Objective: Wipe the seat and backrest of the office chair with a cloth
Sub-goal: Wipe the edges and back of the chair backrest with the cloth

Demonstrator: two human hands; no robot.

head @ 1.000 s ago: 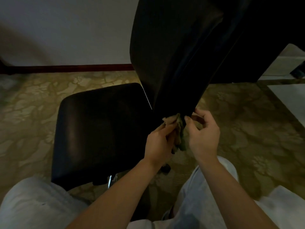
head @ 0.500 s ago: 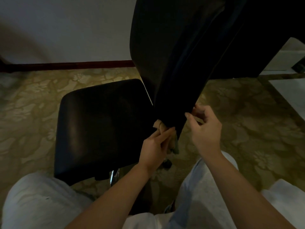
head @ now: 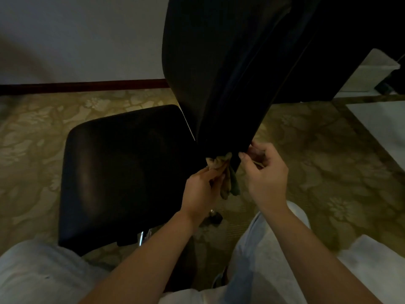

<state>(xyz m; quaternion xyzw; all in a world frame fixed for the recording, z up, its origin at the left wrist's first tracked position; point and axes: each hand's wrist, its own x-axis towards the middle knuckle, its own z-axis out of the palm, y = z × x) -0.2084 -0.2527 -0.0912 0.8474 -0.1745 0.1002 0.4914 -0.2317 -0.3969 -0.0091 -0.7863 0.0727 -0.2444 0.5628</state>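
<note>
- Left hand (head: 200, 190) has brought the cloth (head: 219, 164) back up against the backrest (head: 219, 73) bottom edge, behind the seat (head: 122, 167).
- It pinches the bunched cloth between thumb and fingers, and a loose tail hangs below.
- Right hand (head: 266, 174) pinches the backrest's lower corner, steadying it.
- Risk: the bunched cloth may wipe only a narrow strip and skip patches.
- Risk: if the right pinch slackens, the backrest could swing away from the wipe.

The seat (head: 122, 172) is lying left of the backrest (head: 219, 73). The cloth (head: 221, 170) is hanging under the backrest's lower edge, in the left hand (head: 201, 191); the right hand (head: 265, 174) is pinching that edge.
</note>
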